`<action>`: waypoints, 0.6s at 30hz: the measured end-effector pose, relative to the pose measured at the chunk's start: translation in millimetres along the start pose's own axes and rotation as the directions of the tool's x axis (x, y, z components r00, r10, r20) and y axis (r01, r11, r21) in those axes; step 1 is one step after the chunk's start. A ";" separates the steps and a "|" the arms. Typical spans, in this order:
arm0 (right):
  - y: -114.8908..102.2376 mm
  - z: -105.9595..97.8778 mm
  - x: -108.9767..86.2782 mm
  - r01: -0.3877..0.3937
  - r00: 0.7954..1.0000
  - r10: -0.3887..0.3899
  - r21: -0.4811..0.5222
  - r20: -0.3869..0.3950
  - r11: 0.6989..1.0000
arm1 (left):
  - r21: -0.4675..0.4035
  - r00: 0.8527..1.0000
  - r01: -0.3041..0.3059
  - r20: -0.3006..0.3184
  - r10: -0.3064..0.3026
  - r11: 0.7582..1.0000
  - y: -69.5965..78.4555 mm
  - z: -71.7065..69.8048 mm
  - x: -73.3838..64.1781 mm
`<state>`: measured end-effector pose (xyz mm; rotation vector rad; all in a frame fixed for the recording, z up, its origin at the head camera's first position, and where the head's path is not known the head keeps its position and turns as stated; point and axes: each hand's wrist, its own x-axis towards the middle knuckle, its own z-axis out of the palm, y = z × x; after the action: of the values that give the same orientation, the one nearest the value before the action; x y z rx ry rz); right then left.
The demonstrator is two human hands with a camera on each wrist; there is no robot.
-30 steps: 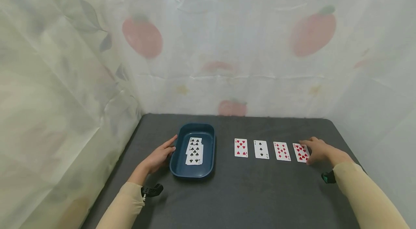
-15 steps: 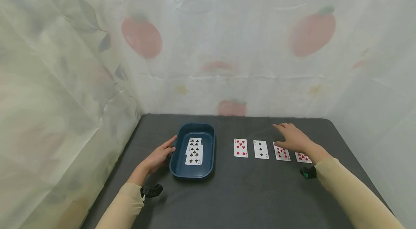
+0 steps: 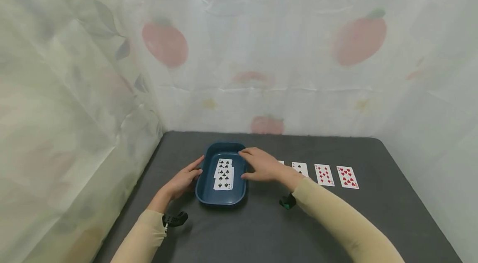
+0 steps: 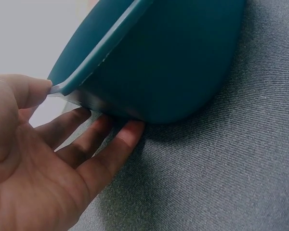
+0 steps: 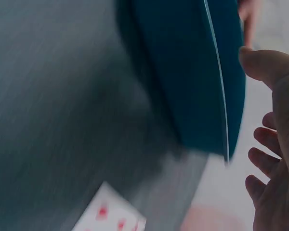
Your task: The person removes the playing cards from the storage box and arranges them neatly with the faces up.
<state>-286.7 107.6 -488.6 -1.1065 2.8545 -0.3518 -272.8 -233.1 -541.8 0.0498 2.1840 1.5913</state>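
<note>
A dark blue tray (image 3: 221, 197) stands on the table, left of centre in the head view, with overlapping club playing cards (image 3: 224, 175) lying face up in it. My left hand (image 3: 181, 181) rests against its left side, fairly straight fingers (image 4: 127, 137) touching the outer wall and thumb at the rim. At the tray's right rim is my right hand (image 3: 263, 165), thumb and fingers spread and nothing held. Right of the tray runs a row: a heart card mostly hidden behind my right hand, a spade card (image 3: 300, 168), a diamond card (image 3: 324, 175) and another heart card (image 3: 347, 177).
The dark grey table (image 3: 257, 234) carries the tray and cards. A pale fruit-print curtain (image 3: 239, 55) hangs behind its far edge and at both sides. A black wrist device (image 3: 175, 218) sits below my left hand; another (image 3: 287, 201) is below the right.
My right hand has moved left from the rightmost heart card, across the row, to the tray's right rim. The cards stay in place. My left hand and the tray have not visibly moved.
</note>
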 end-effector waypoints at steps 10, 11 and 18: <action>-37.8 33.2 49.2 0.018 0.993 0.001 -0.150 0.120 0.988 | 0.006 1.000 0.003 -0.009 -0.003 1.000 0.0 4.7 2.6; -39.3 35.0 51.3 0.009 0.992 0.013 -0.168 0.129 0.986 | 0.007 1.000 0.001 -0.011 -0.001 1.000 -0.6 4.8 2.3; -45.0 44.9 59.9 -0.023 0.982 0.075 -0.283 0.176 0.959 | 0.000 1.000 -0.001 -0.008 0.001 1.000 -0.9 4.8 0.1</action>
<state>-295.3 26.6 -520.2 -1.0410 2.8159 0.1583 -270.9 -229.0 -543.8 0.0438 2.1902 1.5950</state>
